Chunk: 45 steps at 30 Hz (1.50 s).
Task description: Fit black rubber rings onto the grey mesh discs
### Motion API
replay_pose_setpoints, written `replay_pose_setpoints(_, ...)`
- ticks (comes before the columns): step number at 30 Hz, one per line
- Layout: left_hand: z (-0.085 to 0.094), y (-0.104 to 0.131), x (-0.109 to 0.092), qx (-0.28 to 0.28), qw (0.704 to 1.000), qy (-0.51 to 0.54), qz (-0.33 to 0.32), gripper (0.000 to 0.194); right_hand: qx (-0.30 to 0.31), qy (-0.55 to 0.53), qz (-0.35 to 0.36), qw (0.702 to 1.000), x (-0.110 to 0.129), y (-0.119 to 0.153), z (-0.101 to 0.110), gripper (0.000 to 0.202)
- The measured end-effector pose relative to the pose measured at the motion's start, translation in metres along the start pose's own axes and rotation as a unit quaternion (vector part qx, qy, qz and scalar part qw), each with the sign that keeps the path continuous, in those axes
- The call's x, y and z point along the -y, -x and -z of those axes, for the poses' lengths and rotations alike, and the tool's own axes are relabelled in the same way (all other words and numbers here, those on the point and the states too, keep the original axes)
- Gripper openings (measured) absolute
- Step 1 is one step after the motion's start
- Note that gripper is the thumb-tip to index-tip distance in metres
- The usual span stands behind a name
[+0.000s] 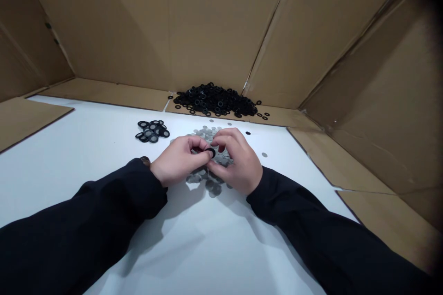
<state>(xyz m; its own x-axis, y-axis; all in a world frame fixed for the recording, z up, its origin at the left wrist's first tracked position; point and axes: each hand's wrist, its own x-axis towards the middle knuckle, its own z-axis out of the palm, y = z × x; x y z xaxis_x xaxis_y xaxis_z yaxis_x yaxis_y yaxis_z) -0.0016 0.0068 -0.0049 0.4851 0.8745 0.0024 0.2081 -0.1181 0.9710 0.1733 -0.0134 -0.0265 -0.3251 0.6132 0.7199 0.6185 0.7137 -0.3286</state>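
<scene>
My left hand (185, 156) pinches a small black ring washer (212, 152) between thumb and fingers. From the other side my right hand (238, 159) curls around the same washer, its thumb just below it and its index fingertip just above. Whether a disc sits inside this washer is too small to tell. Under and around both hands a loose pile of thin grey discs (215, 189) lies on the white table (214, 249). To the left is a cluster of black washers with grey discs in their centres (152, 132).
A large heap of black ring washers (216, 100) lies at the back on a cardboard strip. Single grey discs, one of them a stray disc (264, 155), lie right of the pile. A black piece (248, 133) lies behind my right hand. Cardboard walls (221, 23) enclose the back and sides.
</scene>
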Motion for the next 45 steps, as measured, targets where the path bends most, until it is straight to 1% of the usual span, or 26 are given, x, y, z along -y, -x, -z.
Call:
replay_pose_setpoints(2,0.0,0.0,0.0,0.002,1.0,-0.004,0.004,0.015,0.002,-0.003,0.017,1.0,-0.003,0.0,0.001,0.022)
replay_pose_setpoints(3,0.001,0.0,0.0,0.004,1.0,-0.003,0.007,0.014,0.007,-0.005,0.03,1.0,-0.005,0.001,0.001,0.024)
replay_pose_setpoints(8,0.002,0.001,0.0,0.012,1.0,0.003,-0.013,0.012,0.055,-0.032,0.087,0.994,-0.014,0.003,0.005,0.047)
replay_pose_setpoints(11,0.003,0.0,0.001,0.013,1.0,0.007,-0.023,0.013,0.07,-0.045,0.088,0.993,-0.015,0.002,0.007,0.056)
replay_pose_setpoints(12,0.004,-0.001,0.001,0.001,1.0,0.006,-0.026,0.014,0.069,-0.043,0.078,0.994,-0.017,0.001,0.007,0.057)
replay_pose_setpoints(14,0.01,-0.002,0.003,-0.046,0.998,-0.029,-0.038,0.017,0.061,-0.024,0.047,0.997,-0.024,-0.001,0.007,0.055)
replay_pose_setpoints(16,0.02,-0.004,0.006,-0.11,0.986,-0.111,-0.064,0.019,0.052,0.018,0.01,0.998,-0.04,-0.004,0.009,0.043)
replay_pose_setpoints(18,0.033,-0.006,0.009,-0.169,0.959,-0.206,-0.095,0.022,0.039,0.075,-0.047,0.995,-0.062,-0.007,0.014,0.028)
replay_pose_setpoints(21,0.056,-0.01,0.012,-0.224,0.912,-0.318,-0.131,0.027,0.022,0.144,-0.149,0.978,-0.098,-0.008,0.025,0.02)
replay_pose_setpoints(22,0.063,-0.012,0.014,-0.239,0.898,-0.347,-0.128,0.029,0.034,0.158,-0.17,0.972,-0.108,-0.007,0.028,0.021)
replay_pose_setpoints(24,0.074,-0.015,0.016,-0.258,0.874,-0.401,-0.097,0.029,0.065,0.168,-0.193,0.965,-0.12,-0.004,0.031,0.023)
replay_pose_setpoints(26,0.081,-0.018,0.019,-0.258,0.85,-0.451,-0.082,0.029,0.105,0.163,-0.187,0.963,-0.122,-0.003,0.03,0.027)
replay_pose_setpoints(28,0.086,-0.02,0.024,-0.251,0.826,-0.499,-0.075,0.029,0.136,0.157,-0.174,0.962,-0.119,-0.003,0.025,0.029)
replay_pose_setpoints(30,0.088,-0.021,0.029,-0.253,0.803,-0.536,-0.054,0.029,0.148,0.153,-0.179,0.96,-0.114,-0.006,0.019,0.028)
replay_pose_setpoints(32,0.089,-0.02,0.033,-0.256,0.789,-0.558,-0.035,0.03,0.144,0.144,-0.201,0.958,-0.11,-0.01,0.014,0.024)
replay_pose_setpoints(34,0.09,-0.019,0.035,-0.246,0.786,-0.566,-0.031,0.032,0.135,0.134,-0.22,0.957,-0.109,-0.013,0.012,0.019)
replay_pose_setpoints(36,0.089,-0.018,0.035,-0.226,0.793,-0.565,-0.037,0.035,0.122,0.129,-0.233,0.956,-0.111,-0.014,0.011,0.015)
replay_pose_setpoints(39,0.088,-0.017,0.035,-0.198,0.805,-0.557,-0.049,0.04,0.091,0.129,-0.261,0.952,-0.116,-0.014,0.014,0.017)
replay_pose_setpoints(42,0.088,-0.018,0.04,-0.172,0.813,-0.555,-0.036,0.042,0.059,0.13,-0.298,0.944,-0.122,-0.011,0.024,0.023)
replay_pose_setpoints(45,0.091,-0.019,0.05,-0.152,0.811,-0.565,-0.017,0.041,0.063,0.129,-0.32,0.937,-0.126,-0.007,0.038,0.022)
